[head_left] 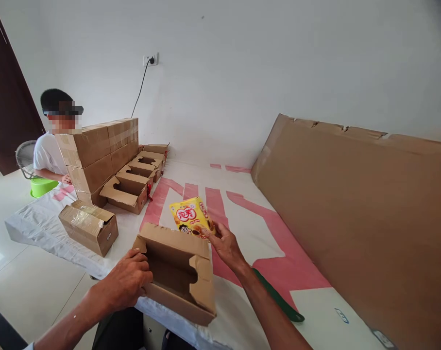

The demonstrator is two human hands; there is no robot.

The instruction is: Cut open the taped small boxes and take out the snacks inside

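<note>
My left hand point(127, 282) grips the near left wall of an open cardboard box point(178, 277) on the white and pink sheet point(242, 214). My right hand point(224, 243) pinches a yellow snack packet point(189, 216) just above the box's far rim. Further left sit more open boxes point(133, 182), a taped carton point(89, 226), stacked cartons point(96, 155) and another person point(49, 150)

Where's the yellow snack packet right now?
In the head view, the yellow snack packet is near centre, held in the right hand just above the far edge of the open cardboard box that the left hand steadies.
</note>
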